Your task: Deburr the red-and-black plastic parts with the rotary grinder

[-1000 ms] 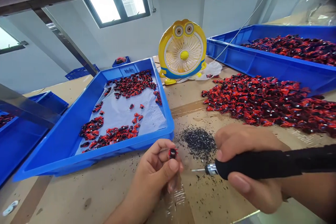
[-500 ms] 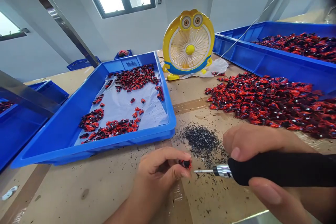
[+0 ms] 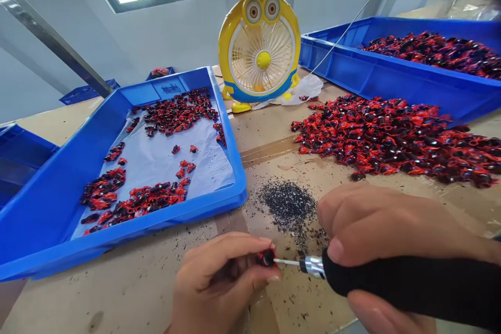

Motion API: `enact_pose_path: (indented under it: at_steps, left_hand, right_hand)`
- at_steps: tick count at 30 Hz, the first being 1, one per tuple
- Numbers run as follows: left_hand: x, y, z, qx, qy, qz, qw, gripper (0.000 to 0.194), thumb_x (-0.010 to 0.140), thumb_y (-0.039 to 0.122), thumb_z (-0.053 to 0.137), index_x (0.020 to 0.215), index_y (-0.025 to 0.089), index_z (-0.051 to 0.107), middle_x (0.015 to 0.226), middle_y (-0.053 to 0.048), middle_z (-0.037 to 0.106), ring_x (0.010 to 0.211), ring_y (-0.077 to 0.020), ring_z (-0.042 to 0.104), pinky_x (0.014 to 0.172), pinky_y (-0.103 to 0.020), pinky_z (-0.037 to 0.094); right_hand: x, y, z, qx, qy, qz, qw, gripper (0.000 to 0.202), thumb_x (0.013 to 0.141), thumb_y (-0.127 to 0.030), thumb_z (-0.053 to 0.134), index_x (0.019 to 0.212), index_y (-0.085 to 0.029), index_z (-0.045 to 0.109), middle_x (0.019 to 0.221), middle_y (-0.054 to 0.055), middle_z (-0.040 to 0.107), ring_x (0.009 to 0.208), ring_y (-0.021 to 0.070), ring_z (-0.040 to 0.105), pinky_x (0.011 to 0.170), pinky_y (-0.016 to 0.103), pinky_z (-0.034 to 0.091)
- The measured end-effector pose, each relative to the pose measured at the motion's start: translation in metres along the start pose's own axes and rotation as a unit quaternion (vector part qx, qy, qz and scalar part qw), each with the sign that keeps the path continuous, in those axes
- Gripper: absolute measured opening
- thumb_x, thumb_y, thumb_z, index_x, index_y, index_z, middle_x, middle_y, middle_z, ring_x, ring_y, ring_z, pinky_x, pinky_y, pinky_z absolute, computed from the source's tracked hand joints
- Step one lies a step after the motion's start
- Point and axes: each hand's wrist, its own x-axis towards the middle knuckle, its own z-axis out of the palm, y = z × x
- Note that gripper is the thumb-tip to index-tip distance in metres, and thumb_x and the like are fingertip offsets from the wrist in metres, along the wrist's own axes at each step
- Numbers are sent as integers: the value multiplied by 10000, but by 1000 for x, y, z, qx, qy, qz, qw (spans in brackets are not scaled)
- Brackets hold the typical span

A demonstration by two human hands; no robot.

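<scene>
Between thumb and fingers, my left hand [image 3: 223, 276] pinches a small black and red part [image 3: 267, 257] low in the middle of the head view. My right hand [image 3: 376, 224] is wrapped round a thick black handheld tool [image 3: 399, 282] with a silver collar and a thin metal tip. The tip points left and meets the black end of the part. Just beyond my hands lies a heap of fine black shavings [image 3: 290, 202] on the tabletop.
A blue tray [image 3: 235, 167] with a white liner and scattered red and black parts stands left. A large pile of parts [image 3: 383, 135] lies right, before another blue tray [image 3: 391, 73]. The yellow fan [image 3: 258, 52] stands at the back.
The tool's tip now touches the part, where before there was a gap between them. The view has shifted, so the trays, fan and pile appear further left and slightly higher.
</scene>
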Motion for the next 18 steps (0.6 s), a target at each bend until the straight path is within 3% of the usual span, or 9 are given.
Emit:
enact_pose_path:
  at_steps: [4,10,14,18]
  left_hand:
    - [1,2,2,-31,-10,8,999,387,796,80,964,1071,346,906,887,-12,895,595,-135,741,549,-203,571]
    - [3,8,7,-46,14,16,999,291,794,178,995,1022,342,922,835,-35,894,613,-181,777,520,-236,586]
    - [1,13,11,-35,31,28,999,230,809,220,996,998,328,923,832,-42,892,668,-202,808,561,-248,626]
    - [0,11,10,-24,44,47,998,185,823,257,990,987,308,921,824,-43,887,668,-205,804,590,-256,655]
  right_hand:
    - [-2,-2,1,-1,-61,-7,998,103,1023,-322,656,1033,-219,651,651,-31,615,529,136,565,521,322,457]
    - [-9,-17,8,-1,11,69,998,178,1055,-382,624,937,-250,647,637,-44,515,524,152,494,575,358,441]
    - [-9,-20,3,-9,-41,74,996,12,994,-270,662,993,-267,651,654,-41,527,526,164,529,606,373,514]
    - [-6,-18,-4,-30,-97,65,993,165,917,-186,710,1034,-277,637,683,-45,554,553,161,561,616,362,567]
